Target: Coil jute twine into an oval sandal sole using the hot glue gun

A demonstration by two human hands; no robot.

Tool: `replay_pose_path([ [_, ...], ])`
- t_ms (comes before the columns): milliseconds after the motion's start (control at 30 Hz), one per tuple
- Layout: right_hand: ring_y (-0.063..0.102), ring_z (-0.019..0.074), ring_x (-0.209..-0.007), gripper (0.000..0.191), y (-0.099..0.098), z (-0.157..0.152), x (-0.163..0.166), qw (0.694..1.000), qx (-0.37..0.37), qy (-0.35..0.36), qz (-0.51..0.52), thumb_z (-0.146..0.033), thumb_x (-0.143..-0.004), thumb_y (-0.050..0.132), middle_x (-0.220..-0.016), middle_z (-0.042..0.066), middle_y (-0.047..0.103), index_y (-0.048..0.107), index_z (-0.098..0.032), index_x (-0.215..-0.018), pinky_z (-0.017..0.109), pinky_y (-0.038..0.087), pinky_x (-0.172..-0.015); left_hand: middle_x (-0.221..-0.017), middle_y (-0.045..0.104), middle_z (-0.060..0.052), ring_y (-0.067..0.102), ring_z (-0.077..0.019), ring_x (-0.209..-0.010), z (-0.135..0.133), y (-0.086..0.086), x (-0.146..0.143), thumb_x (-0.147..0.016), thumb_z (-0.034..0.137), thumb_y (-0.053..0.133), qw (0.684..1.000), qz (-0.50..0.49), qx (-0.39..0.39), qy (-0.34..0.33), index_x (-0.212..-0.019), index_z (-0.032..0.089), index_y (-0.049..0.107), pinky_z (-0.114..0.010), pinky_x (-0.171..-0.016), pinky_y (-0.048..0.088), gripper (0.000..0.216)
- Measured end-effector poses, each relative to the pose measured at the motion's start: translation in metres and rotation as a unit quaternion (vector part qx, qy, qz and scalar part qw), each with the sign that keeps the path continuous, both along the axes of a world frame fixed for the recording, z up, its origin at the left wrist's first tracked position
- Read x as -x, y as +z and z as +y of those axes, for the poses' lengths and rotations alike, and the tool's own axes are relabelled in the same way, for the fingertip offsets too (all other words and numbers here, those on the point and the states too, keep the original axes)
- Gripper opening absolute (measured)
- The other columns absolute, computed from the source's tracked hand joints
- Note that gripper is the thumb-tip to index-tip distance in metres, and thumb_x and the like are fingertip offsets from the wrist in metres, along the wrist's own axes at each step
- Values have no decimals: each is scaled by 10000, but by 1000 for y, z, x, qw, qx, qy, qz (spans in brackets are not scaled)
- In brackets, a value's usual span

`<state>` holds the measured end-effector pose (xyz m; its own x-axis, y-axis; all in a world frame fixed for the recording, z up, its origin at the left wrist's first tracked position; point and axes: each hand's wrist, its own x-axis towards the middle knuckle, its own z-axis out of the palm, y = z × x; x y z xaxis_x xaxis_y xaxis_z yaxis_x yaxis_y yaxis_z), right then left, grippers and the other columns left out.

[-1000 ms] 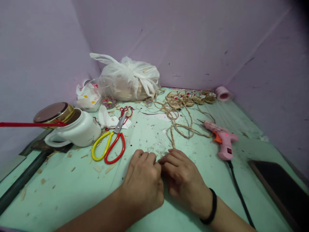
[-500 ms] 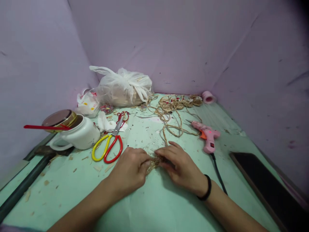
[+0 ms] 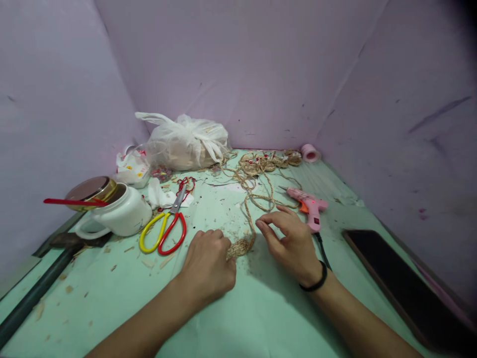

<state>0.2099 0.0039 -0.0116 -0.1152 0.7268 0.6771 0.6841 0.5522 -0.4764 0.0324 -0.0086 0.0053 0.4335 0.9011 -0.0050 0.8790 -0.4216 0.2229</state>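
My left hand (image 3: pixel 208 263) rests on the green table (image 3: pixel 238 318), fingers curled shut on a small coil of jute twine (image 3: pixel 241 246). The twine runs from the coil away toward a tangled heap (image 3: pixel 261 164) at the back. My right hand (image 3: pixel 292 241) hovers just right of the coil with fingers spread and holding nothing; a black band sits on its wrist. A pink hot glue gun (image 3: pixel 309 206) lies close beyond the right hand, its black cord passing by the wrist.
Yellow-and-red scissors (image 3: pixel 164 231) lie left of my hands. A white mug (image 3: pixel 119 214) with a red stick and a gold-lidded jar (image 3: pixel 91 189) stand at the left. A white plastic bag (image 3: pixel 182 141) sits at the back, a pink tape roll (image 3: pixel 309 152) far right, a dark phone (image 3: pixel 395 278) at right.
My right hand has let go of the twine coil and lifted away to the right, fingers opening. My left hand keeps pinching the coil. The view has tilted upward a little.
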Motion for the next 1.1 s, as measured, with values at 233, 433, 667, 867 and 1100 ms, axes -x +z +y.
replay_pose_path([
  [233, 553, 178, -618, 172, 9, 1, -8, 997, 57, -27, 40, -158, -825, 468, -629, 30, 593, 492, -203, -660, 309, 424, -596, -525, 561, -30, 489, -168, -516, 7, 14, 9, -553, 201, 557, 952, -192, 213, 110, -596, 162, 640, -280, -496, 314, 102],
  [433, 469, 128, -470, 181, 9, -2, -7, 992, 81, -39, 93, -185, -857, 446, -529, -37, 493, 462, -216, -679, 252, 359, -477, -597, 615, -50, 536, -143, -502, 20, 31, 30, -493, 253, 640, 642, -566, 449, 258, -685, 95, 643, -223, -453, 379, 248],
  [667, 625, 161, -668, 193, 11, -4, -5, 991, 63, 25, 114, -240, -884, 454, -719, 32, 661, 609, -189, -779, 317, 475, -707, -610, 633, -94, 574, -159, -489, 28, 14, 30, -585, 234, 560, 468, -634, 574, 224, -745, 74, 614, -204, -430, 389, 232],
  [867, 590, 172, -601, 233, 12, -5, -2, 980, 113, 46, 156, -285, -881, 465, -584, 4, 617, 623, -204, -730, 419, 437, -828, -581, 624, -82, 574, -149, -479, 28, 11, 27, -595, 245, 556, 464, -647, 564, 216, -740, 72, 617, -202, -455, 396, 234],
  [1100, 665, 210, -754, 366, 13, -3, 5, 874, 305, 110, 362, -495, -708, 674, -790, 76, 725, 687, -174, -885, 355, 509, -709, -615, 652, -96, 594, -148, -494, 25, 11, 26, -655, 244, 574, 487, -630, 560, 228, -759, 47, 637, -209, -459, 400, 231],
])
